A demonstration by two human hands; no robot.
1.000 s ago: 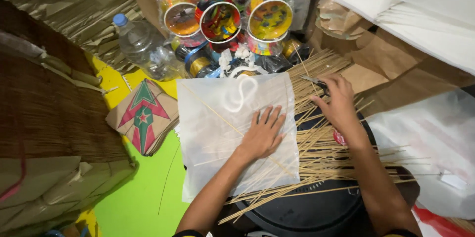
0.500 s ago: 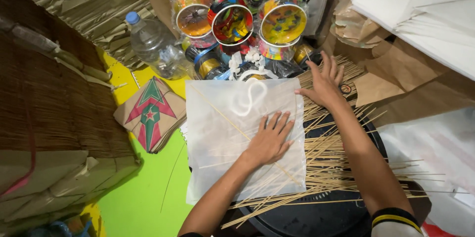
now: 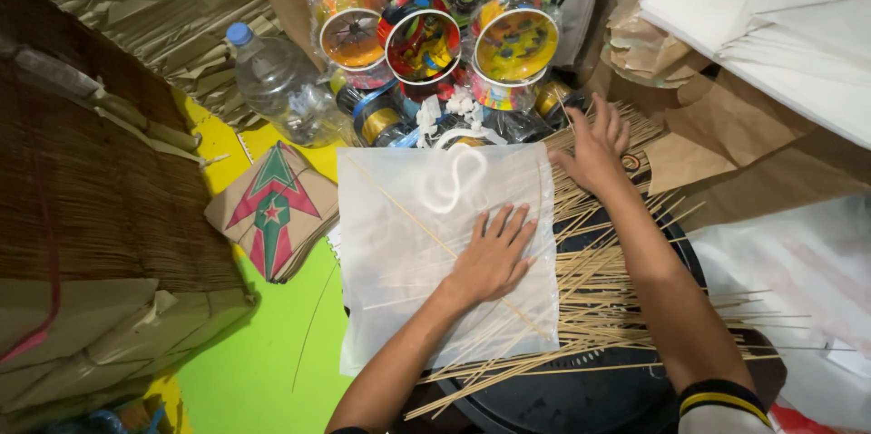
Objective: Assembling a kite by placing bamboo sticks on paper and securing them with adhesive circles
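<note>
A square of thin white paper (image 3: 408, 253) lies flat in front of me, with a thin stick under it running diagonally. My left hand (image 3: 494, 257) presses palm-down on the sheet's right half, fingers spread. My right hand (image 3: 594, 148) reaches to the far right corner of the sheet, fingers spread over a heap of thin bamboo sticks (image 3: 617, 289) that lies across a round black surface (image 3: 581, 398). Whether the right hand pinches a stick I cannot tell.
Several colourful string spools (image 3: 422, 39) in plastic stand behind the sheet, beside a clear water bottle (image 3: 272, 80). A stack of small brown kites (image 3: 272, 216) with a red and green pattern lies left. White paper stacks (image 3: 771, 17) sit far right, a brown woven mat (image 3: 100, 189) left.
My right hand has moved from the sticks beside the sheet up to its far right corner. My left hand has stayed flat on the paper. The view has shifted slightly.
</note>
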